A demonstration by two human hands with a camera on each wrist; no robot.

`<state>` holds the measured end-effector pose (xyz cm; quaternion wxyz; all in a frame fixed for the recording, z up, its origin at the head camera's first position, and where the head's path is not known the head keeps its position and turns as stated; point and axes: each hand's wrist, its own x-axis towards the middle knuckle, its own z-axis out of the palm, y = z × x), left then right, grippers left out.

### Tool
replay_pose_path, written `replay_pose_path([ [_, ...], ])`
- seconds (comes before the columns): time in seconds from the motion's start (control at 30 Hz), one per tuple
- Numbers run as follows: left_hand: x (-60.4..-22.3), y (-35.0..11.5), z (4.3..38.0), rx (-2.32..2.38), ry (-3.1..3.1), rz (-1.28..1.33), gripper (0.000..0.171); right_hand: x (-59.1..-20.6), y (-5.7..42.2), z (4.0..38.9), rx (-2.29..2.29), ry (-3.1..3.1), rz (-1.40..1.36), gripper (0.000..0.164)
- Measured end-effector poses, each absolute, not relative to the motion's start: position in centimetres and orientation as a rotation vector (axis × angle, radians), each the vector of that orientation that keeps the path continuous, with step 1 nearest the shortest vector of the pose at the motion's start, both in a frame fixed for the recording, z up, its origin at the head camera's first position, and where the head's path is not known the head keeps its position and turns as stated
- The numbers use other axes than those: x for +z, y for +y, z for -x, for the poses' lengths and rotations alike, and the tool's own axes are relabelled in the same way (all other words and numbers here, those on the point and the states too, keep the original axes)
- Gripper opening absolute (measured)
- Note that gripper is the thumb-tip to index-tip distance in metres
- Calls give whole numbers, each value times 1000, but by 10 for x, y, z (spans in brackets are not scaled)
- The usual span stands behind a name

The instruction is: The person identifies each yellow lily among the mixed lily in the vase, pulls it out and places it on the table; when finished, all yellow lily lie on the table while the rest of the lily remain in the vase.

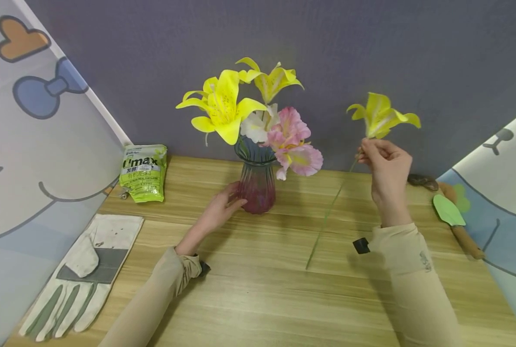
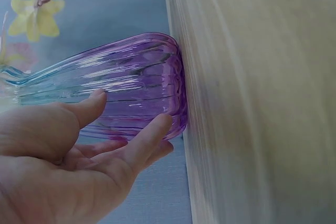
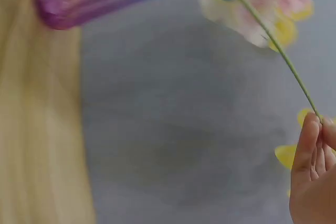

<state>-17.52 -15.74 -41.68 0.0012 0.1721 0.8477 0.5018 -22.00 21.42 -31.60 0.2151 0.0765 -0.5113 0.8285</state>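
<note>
A ribbed glass vase (image 1: 258, 188), purple at its base and bluish at its neck, stands upright with yellow lilies (image 1: 223, 107), a white flower (image 1: 258, 126) and pink flowers (image 1: 298, 147) in it. At its lower left side is my left hand (image 1: 218, 207), thumb and fingers spread and loosely bent against the glass; in the left wrist view, this hand (image 2: 89, 161) does not close around the vase (image 2: 131, 87). To the right, my right hand (image 1: 388, 164) pinches another yellow lily (image 1: 379, 115) just below the bloom. Its long green stem (image 1: 327, 217) slants down toward the front left.
On the left lie a green printed packet (image 1: 144, 173) and a white-and-grey work glove (image 1: 84, 274). A small green trowel (image 1: 450, 212) with a wooden handle lies at the table's right edge, near a dark object (image 1: 422, 182). Behind the wooden table (image 1: 258, 289) rises a grey wall (image 1: 153, 96).
</note>
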Motion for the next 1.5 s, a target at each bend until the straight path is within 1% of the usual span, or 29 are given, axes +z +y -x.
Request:
replay_pose_path([
  [0.13,-417,-157,176,1586,2654,-549,57,-330,201,219,2264,-1729,-266,16],
  [0.37,-417,-157,175,1574,2653,-544,58,-362,180,225,2145,-2191,-268,20],
  [0.6,-415,-156,173,1586,2637,-541,58,-389,167,237,2115,-2427,-264,24],
  [0.83,-415,-156,174,1586,2638,-537,59,-403,161,248,2048,-2564,-255,29],
  [1.07,-417,-156,175,1554,2672,-536,58,-416,159,253,2028,-2676,-292,24],
  [1.2,-416,-156,174,1551,2671,-536,59,-421,158,255,2058,-2732,-298,25],
  [1.5,-415,-156,173,1550,2663,-531,59,-419,155,254,2051,-2751,-284,29],
])
